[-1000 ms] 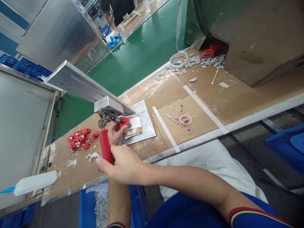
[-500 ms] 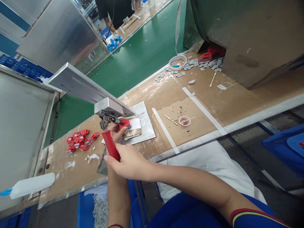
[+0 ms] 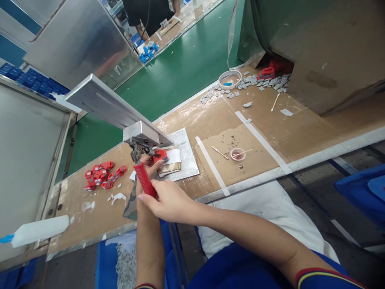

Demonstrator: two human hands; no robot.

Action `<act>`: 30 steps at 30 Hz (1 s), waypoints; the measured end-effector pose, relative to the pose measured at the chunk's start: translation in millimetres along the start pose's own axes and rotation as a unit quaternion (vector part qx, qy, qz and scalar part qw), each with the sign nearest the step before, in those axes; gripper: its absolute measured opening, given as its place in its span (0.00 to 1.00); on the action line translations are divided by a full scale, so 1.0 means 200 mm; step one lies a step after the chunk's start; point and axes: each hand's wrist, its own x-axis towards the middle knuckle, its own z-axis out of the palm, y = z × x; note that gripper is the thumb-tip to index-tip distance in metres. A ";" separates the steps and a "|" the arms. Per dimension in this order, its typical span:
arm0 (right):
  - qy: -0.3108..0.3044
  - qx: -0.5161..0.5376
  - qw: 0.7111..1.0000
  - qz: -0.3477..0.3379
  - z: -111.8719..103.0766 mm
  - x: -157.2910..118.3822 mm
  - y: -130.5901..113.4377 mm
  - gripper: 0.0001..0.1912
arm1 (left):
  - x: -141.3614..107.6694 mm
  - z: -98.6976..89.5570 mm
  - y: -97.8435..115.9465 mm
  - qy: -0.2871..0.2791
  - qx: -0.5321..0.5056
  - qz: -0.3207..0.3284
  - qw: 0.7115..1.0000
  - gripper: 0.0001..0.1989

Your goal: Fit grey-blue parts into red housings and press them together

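Around one handle (image 3: 144, 180), right hand (image 3: 172, 200) — on one red piece (image 3: 160, 155), left hand (image 3: 152, 167).

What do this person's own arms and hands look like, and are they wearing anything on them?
The right hand and left hand are ungloved, and both forearms are bare. The right sleeve is blue, with red and yellow bands at its hem; only a trimmed sliver of the left sleeve shows.

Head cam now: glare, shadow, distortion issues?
Head view: glare whitens patches near the far edge of the brown bench; the metal panel shows smeared reflections. Head view: the dark red item under the overhang sits in shadow. Head view: strongly tilted framing, probably wide-angle stretch toward the edges.
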 end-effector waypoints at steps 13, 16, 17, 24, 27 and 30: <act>-0.016 0.010 1.000 0.012 0.00 0.05 0.08 0.18 | -0.02 0.00 -0.01 0.021 0.012 0.012 1.000 0.25; -0.013 0.025 1.000 0.008 0.00 0.06 0.09 0.16 | -0.02 0.00 -0.01 0.023 0.024 0.016 0.999 0.24; -0.010 0.026 1.000 0.006 -0.01 0.07 0.10 0.15 | -0.02 0.00 -0.01 0.022 0.030 0.018 0.999 0.24; 0.059 0.016 0.997 0.042 -0.02 0.15 0.20 0.19 | 0.00 -0.01 0.00 0.010 0.068 0.032 0.997 0.26; 0.069 -0.014 0.996 0.059 -0.02 0.17 0.22 0.26 | 0.00 -0.02 -0.01 0.015 0.093 0.035 0.995 0.25; 0.061 -0.028 0.996 0.064 -0.03 0.16 0.22 0.27 | 0.00 -0.02 -0.01 0.020 0.116 0.033 0.993 0.25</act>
